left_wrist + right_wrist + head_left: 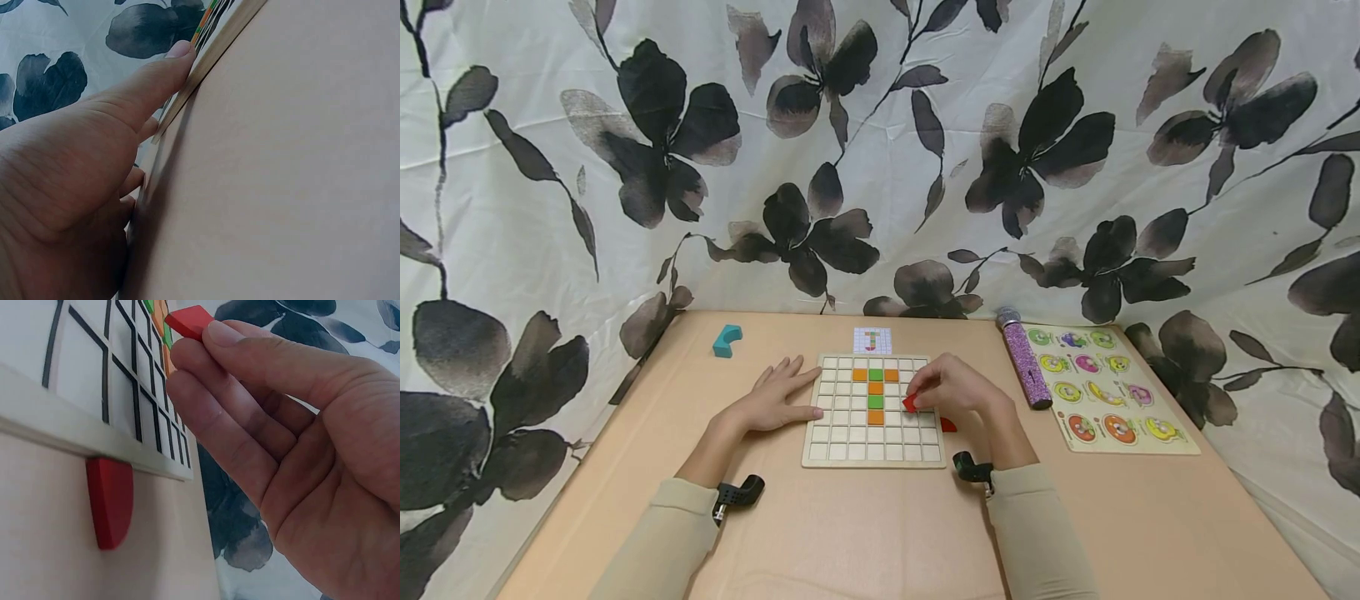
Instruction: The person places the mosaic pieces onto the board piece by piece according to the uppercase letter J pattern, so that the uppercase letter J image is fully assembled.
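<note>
A wooden grid board (842, 452) with white squares lies on the table. Several orange and green square tiles (876, 402) sit in it, forming a T shape. My left hand (775, 396) has its fingers spread, with the thumb and fingertips at the board's left edge. Between thumb and fingers, my right hand (958, 387) pinches a small red block (189, 322) over the right part of the grid. A second red block (111, 503), with one rounded side, lies on the table against the board's right edge, partly hidden by the right hand in the head view.
Behind the board lies a small pattern card (872, 341). A teal arch-shaped block (726, 341) stands at the back left. To the right are a glittery purple microphone (1026, 358) and a fruit picture board (1120, 392). A floral curtain (925, 167) hangs behind the table.
</note>
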